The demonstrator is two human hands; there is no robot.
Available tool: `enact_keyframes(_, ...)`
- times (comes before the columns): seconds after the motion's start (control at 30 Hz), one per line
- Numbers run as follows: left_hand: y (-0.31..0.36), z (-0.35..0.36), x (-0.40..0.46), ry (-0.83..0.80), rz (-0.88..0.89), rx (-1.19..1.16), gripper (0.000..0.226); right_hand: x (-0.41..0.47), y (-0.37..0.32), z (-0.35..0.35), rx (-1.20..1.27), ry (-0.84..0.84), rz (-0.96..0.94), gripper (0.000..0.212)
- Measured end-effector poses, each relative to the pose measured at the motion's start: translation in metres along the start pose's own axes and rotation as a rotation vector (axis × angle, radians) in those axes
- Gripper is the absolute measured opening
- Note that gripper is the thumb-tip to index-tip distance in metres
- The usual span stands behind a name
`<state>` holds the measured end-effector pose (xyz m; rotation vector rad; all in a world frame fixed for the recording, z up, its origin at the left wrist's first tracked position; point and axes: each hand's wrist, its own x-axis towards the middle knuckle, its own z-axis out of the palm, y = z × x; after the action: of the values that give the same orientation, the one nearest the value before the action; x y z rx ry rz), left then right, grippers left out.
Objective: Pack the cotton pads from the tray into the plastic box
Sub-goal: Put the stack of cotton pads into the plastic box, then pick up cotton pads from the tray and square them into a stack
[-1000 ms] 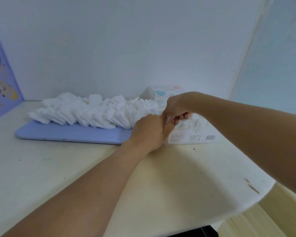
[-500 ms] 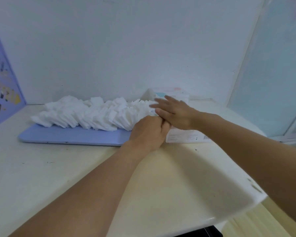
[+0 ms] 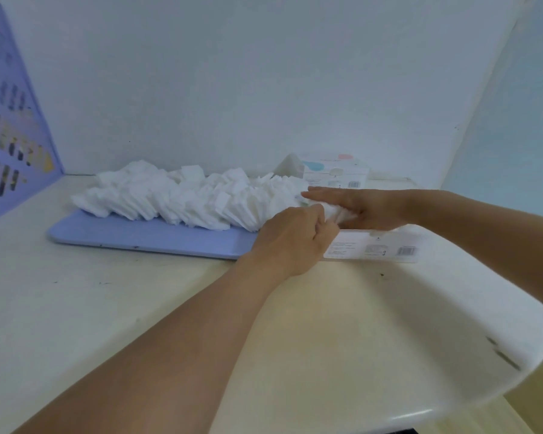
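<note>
Two hands at plastic box [image 3: 373,249], left hand [image 3: 295,242] grip curled on cotton pads [image 3: 336,213], right hand [image 3: 361,206] flat on them

White square cotton pads [image 3: 182,200] lie heaped on the flat lilac tray [image 3: 145,234]; the clear plastic box [image 3: 373,245] sits touching it at three o'clock.

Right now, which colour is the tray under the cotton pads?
The tray is pale lavender blue, seen in the head view.

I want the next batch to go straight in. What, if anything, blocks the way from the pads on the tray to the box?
Only the hands. The right hand lies flat over the box opening, and the left hand grips pads at its near edge. The pads on the tray sit right beside it.
</note>
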<state>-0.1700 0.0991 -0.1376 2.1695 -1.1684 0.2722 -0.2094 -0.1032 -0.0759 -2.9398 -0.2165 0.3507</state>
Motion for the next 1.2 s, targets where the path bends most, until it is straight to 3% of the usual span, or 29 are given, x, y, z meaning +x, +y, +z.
enact_keyframes(0.13,-0.001,0.004,0.002,0.038,0.024,0.028,0.040,0.010,-0.006,0.005,-0.049,0.133,-0.008,0.066)
enact_keyframes(0.3,-0.005,-0.007,0.000,0.134,0.035,-0.019,0.022,0.009,-0.013,-0.013,-0.031,0.046,0.120,0.074)
enact_keyframes(0.37,-0.009,-0.024,0.000,0.343,-0.028,-0.064,0.015,0.006,-0.031,-0.034,0.197,0.220,0.113,0.078)
enact_keyframes(0.43,-0.021,-0.042,0.001,0.564,-0.149,-0.096,0.008,0.010,-0.059,-0.048,0.429,0.547,0.119,0.052)
enact_keyframes(0.47,-0.030,-0.050,0.002,0.608,-0.229,-0.107,0.007,0.015,-0.077,-0.051,0.418,0.651,0.163,0.034)
enact_keyframes(0.5,-0.039,-0.055,0.001,0.600,-0.312,-0.114,0.008,0.022,-0.096,-0.051,0.304,0.651,0.225,0.028)
enact_keyframes(0.57,-0.057,-0.063,-0.004,0.491,-0.450,-0.098,0.010,0.039,-0.127,-0.041,0.091,0.472,0.314,0.050)
enact_keyframes(0.67,-0.071,-0.066,-0.015,0.325,-0.552,-0.123,0.014,0.061,-0.141,-0.026,0.033,0.329,0.411,0.054)
enact_keyframes(0.8,-0.077,-0.072,-0.028,0.190,-0.432,-0.012,0.023,0.070,-0.136,-0.021,0.016,0.356,0.441,0.058)
enact_keyframes(0.9,-0.084,-0.075,-0.044,0.242,-0.306,0.074,0.026,0.071,-0.140,-0.019,-0.012,0.350,0.456,0.075)
enact_keyframes(1.1,-0.084,-0.073,-0.042,0.298,-0.354,-0.014,0.026,0.077,-0.143,-0.009,-0.043,0.322,0.559,0.089)
enact_keyframes(1.2,-0.082,-0.071,-0.040,0.250,-0.321,-0.012,0.029,0.080,-0.148,-0.011,0.029,0.212,0.580,0.079)
